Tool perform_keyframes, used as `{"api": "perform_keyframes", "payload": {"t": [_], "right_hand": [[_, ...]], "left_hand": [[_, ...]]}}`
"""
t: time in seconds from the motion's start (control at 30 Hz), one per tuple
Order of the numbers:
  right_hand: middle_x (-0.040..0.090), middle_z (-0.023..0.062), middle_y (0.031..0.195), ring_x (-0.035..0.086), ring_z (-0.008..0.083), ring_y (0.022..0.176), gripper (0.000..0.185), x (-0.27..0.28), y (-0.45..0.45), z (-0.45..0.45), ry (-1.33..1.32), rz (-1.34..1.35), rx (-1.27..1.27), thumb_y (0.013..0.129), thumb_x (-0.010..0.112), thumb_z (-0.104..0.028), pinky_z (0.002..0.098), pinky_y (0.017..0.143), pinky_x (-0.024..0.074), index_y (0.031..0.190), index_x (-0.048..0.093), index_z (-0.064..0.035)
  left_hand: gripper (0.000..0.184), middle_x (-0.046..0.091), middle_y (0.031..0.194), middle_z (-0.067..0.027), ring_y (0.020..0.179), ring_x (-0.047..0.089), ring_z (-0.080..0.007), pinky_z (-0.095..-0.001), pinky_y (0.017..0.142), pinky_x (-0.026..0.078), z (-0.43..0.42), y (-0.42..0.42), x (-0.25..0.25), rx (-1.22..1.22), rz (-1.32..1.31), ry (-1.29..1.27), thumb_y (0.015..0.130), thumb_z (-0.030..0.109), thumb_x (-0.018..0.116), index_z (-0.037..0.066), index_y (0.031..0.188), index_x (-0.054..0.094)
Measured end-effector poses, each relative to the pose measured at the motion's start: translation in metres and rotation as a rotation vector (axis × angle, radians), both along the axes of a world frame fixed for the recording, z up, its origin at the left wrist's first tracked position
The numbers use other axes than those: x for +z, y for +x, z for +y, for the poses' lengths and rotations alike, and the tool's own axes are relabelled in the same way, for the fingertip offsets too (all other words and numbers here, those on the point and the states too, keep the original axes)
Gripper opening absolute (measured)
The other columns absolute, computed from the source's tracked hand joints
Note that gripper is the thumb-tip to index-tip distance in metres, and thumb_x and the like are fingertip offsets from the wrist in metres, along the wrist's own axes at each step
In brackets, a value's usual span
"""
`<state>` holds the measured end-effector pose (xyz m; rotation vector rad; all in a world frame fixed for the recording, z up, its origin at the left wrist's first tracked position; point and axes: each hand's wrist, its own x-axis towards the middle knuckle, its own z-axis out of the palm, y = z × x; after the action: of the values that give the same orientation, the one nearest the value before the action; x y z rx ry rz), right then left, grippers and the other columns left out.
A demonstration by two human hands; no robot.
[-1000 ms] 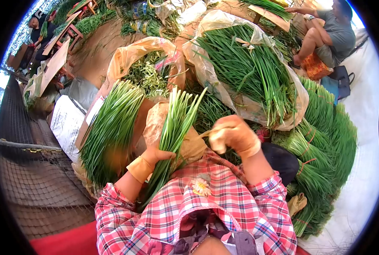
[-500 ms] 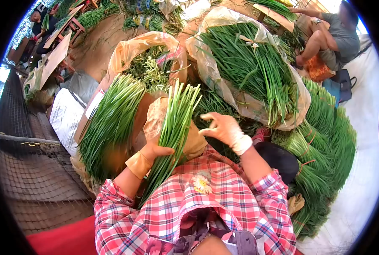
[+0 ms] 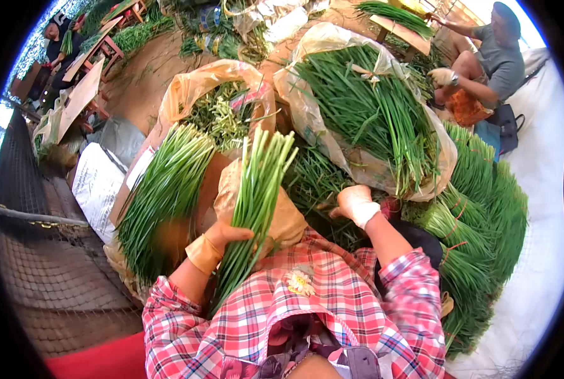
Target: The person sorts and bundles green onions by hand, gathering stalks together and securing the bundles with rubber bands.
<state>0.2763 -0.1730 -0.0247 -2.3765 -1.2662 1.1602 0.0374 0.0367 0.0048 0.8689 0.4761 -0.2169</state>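
Note:
My left hand point(image 3: 222, 235) is closed around a bunch of long green chives point(image 3: 256, 189), their pale cut ends pointing up and away from me. Beneath the bunch is a brown wrapped bundle point(image 3: 288, 218) at my lap. My right hand point(image 3: 356, 203), in a pale glove, is held low over loose dark green leaves point(image 3: 313, 170). Its fingers curl downward, and whatever may be in them is hidden. A larger pile of chives point(image 3: 168, 189) leans to the left of the held bunch.
Ahead stand a plastic bag of trimmings point(image 3: 222, 117) and a larger bag of green leaves point(image 3: 364, 95). Tied chive bundles point(image 3: 478, 208) are stacked at my right on a white sheet point(image 3: 534, 252). Netting point(image 3: 60, 265) lies left. Other people sit at small tables farther off.
My right hand has moved right and down from beside the held bunch, its spread fingers now curled in. My left hand keeps its hold on the chives.

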Motion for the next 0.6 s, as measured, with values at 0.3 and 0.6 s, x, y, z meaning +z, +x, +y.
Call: {"api": "perform_keyframes", "payload": {"t": [0.3, 0.6], "right_hand": [[0.051, 0.0171, 0.123, 0.054, 0.0258, 0.109, 0.090, 0.006, -0.019, 0.048, 0.975, 1.483, -0.550, 0.074, 0.069, -0.047, 0.0398, 0.095, 0.0428, 0.139, 0.023, -0.0041], [0.040, 0.0188, 0.133, 0.047, 0.0347, 0.117, 0.097, 0.013, -0.037, 0.054, 1.057, 1.625, -0.559, 0.073, 0.072, -0.043, 0.0504, 0.099, 0.0385, 0.142, 0.014, -0.0061]], "left_hand": [[0.053, 0.062, 0.103, -0.0106, 0.086, 0.061, -0.0171, -0.0265, 0.076, 0.049, -0.019, 0.002, 0.003, -0.239, -0.015, -0.033, 0.086, 0.040, 0.057, -0.002, 0.118, 0.053], [0.056, 0.062, 0.106, -0.0078, 0.090, 0.059, -0.0139, -0.0267, 0.078, 0.048, -0.024, 0.014, 0.012, -0.278, 0.030, 0.010, 0.088, 0.047, 0.051, 0.001, 0.120, 0.053]]}}
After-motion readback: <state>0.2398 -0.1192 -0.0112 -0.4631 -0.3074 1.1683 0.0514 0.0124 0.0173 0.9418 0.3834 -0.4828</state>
